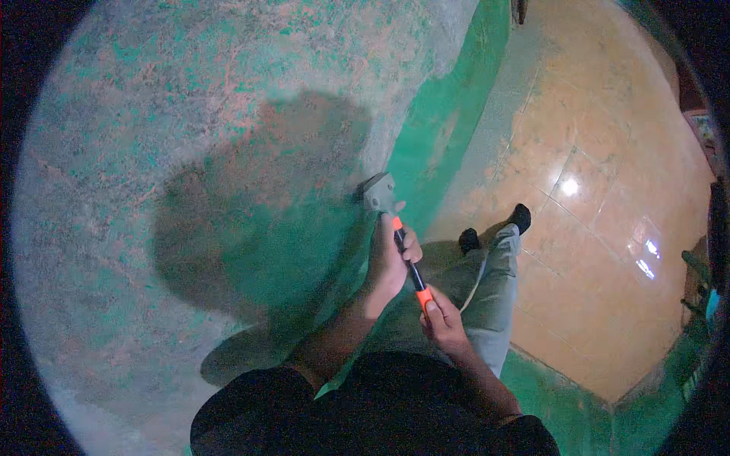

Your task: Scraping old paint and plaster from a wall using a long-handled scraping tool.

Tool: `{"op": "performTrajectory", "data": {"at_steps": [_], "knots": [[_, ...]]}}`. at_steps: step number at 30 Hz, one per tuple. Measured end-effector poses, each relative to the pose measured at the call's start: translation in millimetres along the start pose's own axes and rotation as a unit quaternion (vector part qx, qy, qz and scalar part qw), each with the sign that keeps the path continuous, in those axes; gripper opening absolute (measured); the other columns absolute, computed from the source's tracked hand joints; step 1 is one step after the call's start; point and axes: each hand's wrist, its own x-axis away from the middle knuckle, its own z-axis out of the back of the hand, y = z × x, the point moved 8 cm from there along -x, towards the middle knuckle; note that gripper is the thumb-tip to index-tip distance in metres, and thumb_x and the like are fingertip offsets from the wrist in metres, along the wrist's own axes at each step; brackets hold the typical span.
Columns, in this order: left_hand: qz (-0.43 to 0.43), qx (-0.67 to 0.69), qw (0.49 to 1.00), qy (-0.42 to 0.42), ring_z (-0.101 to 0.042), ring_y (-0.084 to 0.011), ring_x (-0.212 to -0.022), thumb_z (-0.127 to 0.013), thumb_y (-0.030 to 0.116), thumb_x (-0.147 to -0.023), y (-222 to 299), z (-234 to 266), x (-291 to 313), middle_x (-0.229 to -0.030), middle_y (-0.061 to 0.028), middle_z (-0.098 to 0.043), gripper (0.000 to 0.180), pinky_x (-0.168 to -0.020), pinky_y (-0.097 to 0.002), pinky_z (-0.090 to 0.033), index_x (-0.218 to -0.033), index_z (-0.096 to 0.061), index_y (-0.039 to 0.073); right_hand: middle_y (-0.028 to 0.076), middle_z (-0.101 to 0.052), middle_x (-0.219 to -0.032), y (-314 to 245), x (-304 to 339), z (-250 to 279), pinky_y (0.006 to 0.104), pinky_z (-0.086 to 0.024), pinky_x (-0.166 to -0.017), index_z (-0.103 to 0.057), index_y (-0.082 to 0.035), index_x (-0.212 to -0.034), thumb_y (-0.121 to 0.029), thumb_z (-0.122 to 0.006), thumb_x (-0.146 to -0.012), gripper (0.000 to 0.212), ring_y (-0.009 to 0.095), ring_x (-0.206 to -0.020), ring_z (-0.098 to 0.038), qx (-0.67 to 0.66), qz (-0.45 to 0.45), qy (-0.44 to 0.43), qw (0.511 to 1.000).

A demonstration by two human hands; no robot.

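Note:
I hold a scraper (417, 275) with a black handle, orange bands and a wide grey metal head, in both hands. My left hand (389, 262) is closed round the upper handle, just below the head, with one finger lifted. My right hand (447, 325) grips the orange lower end. The head's edge is at or very near the wall (304, 45); contact cannot be made out. That wall is blotched grey, green and pinkish where its paint is worn. A smoother green strip (437, 125) runs along its lower part.
Shiny tan tiles cover the floor (593, 144) at right, dusty along the wall's foot. My feet in black socks (520, 218) rest there. Green furniture (696, 281) stands at the far right edge. A lower green wall (563, 387) meets the floor at bottom right. My shadow darkens the wall.

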Motion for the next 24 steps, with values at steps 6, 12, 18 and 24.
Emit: {"op": "performTrajectory", "data": {"at_steps": [6, 12, 18, 24], "knots": [[-0.013, -0.027, 1.0, 0.01, -0.037, -0.0083, -0.05, -0.043, 0.051, -0.101, 0.1, 5.3, 9.9, -0.067, 0.0021, -0.041, 0.047, -0.051, -0.0261, -0.034, -0.131, -0.041, 0.015, -0.002, -0.05, -0.07, 13.4, 8.7, -2.0, 0.022, -0.039, -0.05, -0.043, -0.005, -0.143, -0.028, -0.042, -0.104, 0.046, 0.006, -0.056, -0.046, -0.007, -0.018, -0.01, 1.0], [-0.004, -0.011, 1.0, 0.014, -0.036, -0.0081, -0.049, -0.043, 0.051, -0.101, -6.2, 9.3, 13.0, -0.065, 0.0027, -0.04, 0.045, -0.05, -0.0256, -0.034, -0.13, -0.043, 0.016, 0.0, -0.053, -0.072, 7.9, 12.3, -0.8, 0.0244, -0.041, -0.054, -0.046, -0.002, -0.14, -0.028, -0.045, -0.103, 0.046, 0.008, -0.06, -0.049, 0.003, -0.024, -0.004, 1.0], [-0.008, 0.031, 0.999, 0.001, -0.035, -0.0072, -0.047, -0.042, 0.052, -0.101, -7.1, 10.4, 10.1, -0.064, 0.003, -0.04, 0.047, -0.048, -0.0246, -0.032, -0.131, -0.043, 0.015, -0.002, -0.049, -0.069, 14.5, 10.2, 0.7, 0.0224, -0.037, -0.048, -0.045, -0.006, -0.142, -0.037, -0.043, -0.103, 0.05, 0.006, -0.054, -0.044, 0.039, 0.0, 0.007, 0.999], [-0.012, 0.034, 0.999, -0.002, -0.034, -0.007, -0.048, -0.043, 0.05, -0.101, -7.4, 9.2, 7.0, -0.065, 0.0029, -0.041, 0.046, -0.049, -0.0244, -0.033, -0.13, -0.045, 0.015, -0.004, -0.047, -0.067, 4.4, 10.4, -3.0, 0.0221, -0.036, -0.046, -0.044, -0.009, -0.144, -0.04, -0.042, -0.103, 0.05, 0.005, -0.053, -0.043, 0.016, -0.013, 0.013, 1.0]]}}
